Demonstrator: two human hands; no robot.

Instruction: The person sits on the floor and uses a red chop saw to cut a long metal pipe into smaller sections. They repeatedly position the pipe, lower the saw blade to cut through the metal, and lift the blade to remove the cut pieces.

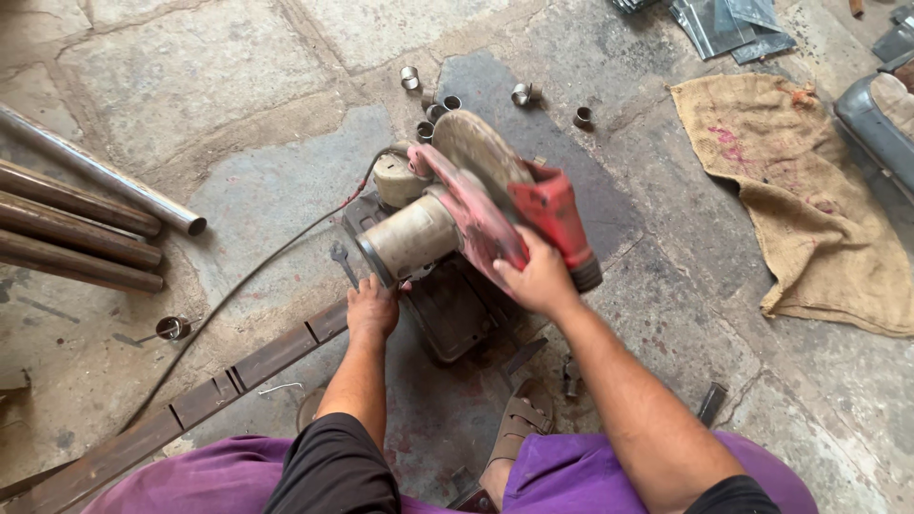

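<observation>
A red chop saw (476, 205) with a grey motor housing and a worn cutting disc (476, 148) stands on the stone floor in front of me. My right hand (535, 278) grips its red handle (557, 221). My left hand (371, 309) rests on a long rusty metal bar (209, 395) where it enters the saw's base, just under the motor. The bar runs from the lower left up to the saw. My sandalled foot (519, 424) sits beside the saw's base.
Several short cut tube pieces (433, 100) lie behind the saw. Long metal pipes (81, 224) lie at the left. A burlap sack (809, 190) lies at the right, metal sheets (724, 24) at the top right. A black cable (238, 286) trails left from the saw.
</observation>
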